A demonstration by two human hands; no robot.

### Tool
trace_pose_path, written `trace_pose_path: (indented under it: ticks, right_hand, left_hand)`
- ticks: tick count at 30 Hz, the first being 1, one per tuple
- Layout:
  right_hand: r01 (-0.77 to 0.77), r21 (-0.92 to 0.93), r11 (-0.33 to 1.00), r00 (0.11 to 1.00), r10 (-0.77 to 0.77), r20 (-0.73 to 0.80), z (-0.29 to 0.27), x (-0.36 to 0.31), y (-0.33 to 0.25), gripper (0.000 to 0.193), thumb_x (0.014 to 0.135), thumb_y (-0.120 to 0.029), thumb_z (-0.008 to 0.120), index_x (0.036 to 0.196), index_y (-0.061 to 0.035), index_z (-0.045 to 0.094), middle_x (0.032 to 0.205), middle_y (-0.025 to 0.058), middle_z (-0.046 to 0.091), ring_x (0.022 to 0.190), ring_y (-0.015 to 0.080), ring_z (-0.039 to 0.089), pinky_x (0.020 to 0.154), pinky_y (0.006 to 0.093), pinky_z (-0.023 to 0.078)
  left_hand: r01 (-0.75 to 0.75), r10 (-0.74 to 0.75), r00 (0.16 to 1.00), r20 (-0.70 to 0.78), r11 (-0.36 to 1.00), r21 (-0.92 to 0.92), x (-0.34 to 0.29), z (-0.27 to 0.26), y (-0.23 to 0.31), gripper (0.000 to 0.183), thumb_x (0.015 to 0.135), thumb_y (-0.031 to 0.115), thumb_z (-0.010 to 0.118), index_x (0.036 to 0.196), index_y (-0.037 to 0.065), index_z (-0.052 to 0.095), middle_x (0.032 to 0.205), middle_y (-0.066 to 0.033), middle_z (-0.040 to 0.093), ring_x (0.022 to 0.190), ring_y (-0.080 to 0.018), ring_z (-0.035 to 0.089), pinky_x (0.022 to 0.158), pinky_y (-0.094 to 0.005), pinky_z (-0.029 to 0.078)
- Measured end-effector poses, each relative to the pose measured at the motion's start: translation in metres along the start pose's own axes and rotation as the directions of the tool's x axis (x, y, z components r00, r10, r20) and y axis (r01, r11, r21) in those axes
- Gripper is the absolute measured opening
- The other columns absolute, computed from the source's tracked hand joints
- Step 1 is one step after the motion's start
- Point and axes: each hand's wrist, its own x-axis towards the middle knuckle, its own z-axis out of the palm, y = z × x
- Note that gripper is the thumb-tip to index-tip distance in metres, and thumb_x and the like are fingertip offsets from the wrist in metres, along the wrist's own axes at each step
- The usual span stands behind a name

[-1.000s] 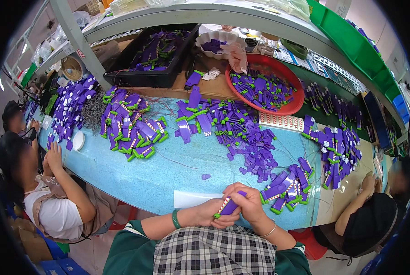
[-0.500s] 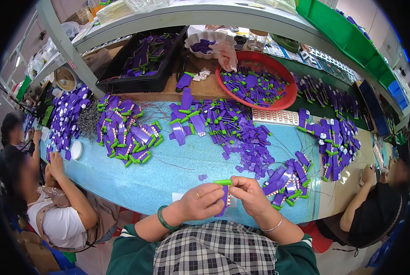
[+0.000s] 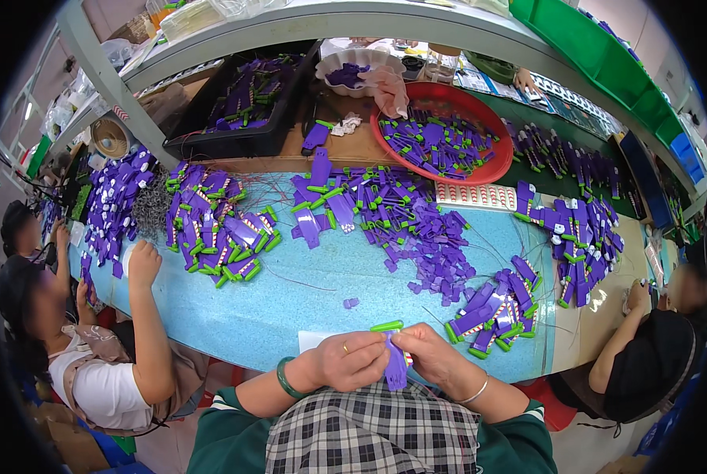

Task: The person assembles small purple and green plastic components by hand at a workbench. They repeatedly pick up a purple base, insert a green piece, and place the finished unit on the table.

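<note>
Close to my body, both hands hold a flat purple plastic part (image 3: 397, 373) with a green rounded end and a red-and-white striped edge. My left hand (image 3: 347, 362) pinches it from the left, near the green end (image 3: 386, 325). Thumb and fingers of my right hand (image 3: 434, 357) grip its right side, just below that end. Fingers cover some of the part. A white sheet (image 3: 311, 340) lies beside my left hand. Right of my right hand is a pile of striped purple-and-green parts (image 3: 495, 310).
Small purple pieces (image 3: 436, 265) are heaped mid-table, with purple-and-green parts (image 3: 227, 233) to the left. A red basin (image 3: 505, 162) and black tray (image 3: 290, 110) stand behind, under a shelf beam (image 3: 353, 31). Co-workers sit left and right; one's hand (image 3: 144, 263) reaches onto the table.
My hands have come slightly nearer my body, and the purple part now shows lower between them. The left co-worker's hand has reached forward onto the table. Another person's hand appears at the back right.
</note>
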Motion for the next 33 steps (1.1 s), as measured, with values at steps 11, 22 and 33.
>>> trace_pose_path:
  ticks: [11, 22, 33]
  right_hand:
    - [0.429, -0.416, 0.802, 0.878, -0.478, -0.015, -0.037, -0.016, -0.003, 0.014, 0.086, -0.009, 0.061, 0.096, 0.0008, 0.06, 0.09, 0.0067, 0.064, 0.084, 0.0128, 0.06, 0.073, 0.0265, 0.047]
    - [0.253, -0.315, 0.915, 0.965, -0.261, 0.019, -0.035, -0.005, -0.007, 0.038, 0.076, -0.002, 0.073, 0.11, 0.0022, 0.055, 0.09, 0.0066, 0.065, 0.08, 0.0119, 0.063, 0.074, 0.0237, 0.052]
    - [0.451, 0.097, 0.887, 0.861, -0.404, -0.31, -0.041, 0.006, 0.014, 0.021, 0.085, -0.001, 0.061, 0.106, -0.0032, 0.055, 0.087, 0.0054, 0.064, 0.071, 0.0145, 0.064, 0.058, 0.025, 0.054]
  left_hand:
    - [0.718, -0.702, 0.686, 0.192, 0.608, -0.34, 0.005, 0.011, 0.006, 0.011, 0.085, 0.007, 0.062, 0.081, 0.001, 0.053, 0.07, -0.0076, 0.057, 0.059, -0.0189, 0.06, 0.052, -0.0274, 0.051]
    - [0.786, -0.625, 0.215, 0.75, -0.345, -0.513, 0.01, 0.027, 0.001, 0.014, 0.092, 0.013, 0.056, 0.096, 0.001, 0.048, 0.076, -0.0068, 0.059, 0.056, -0.013, 0.062, 0.044, -0.0229, 0.051]
    - [0.769, -0.522, 0.239, 0.818, -0.413, -0.488, 0.017, 0.06, -0.03, 0.015, 0.096, 0.019, 0.052, 0.098, 0.004, 0.05, 0.077, -0.0044, 0.06, 0.06, -0.0135, 0.063, 0.05, -0.0255, 0.053]
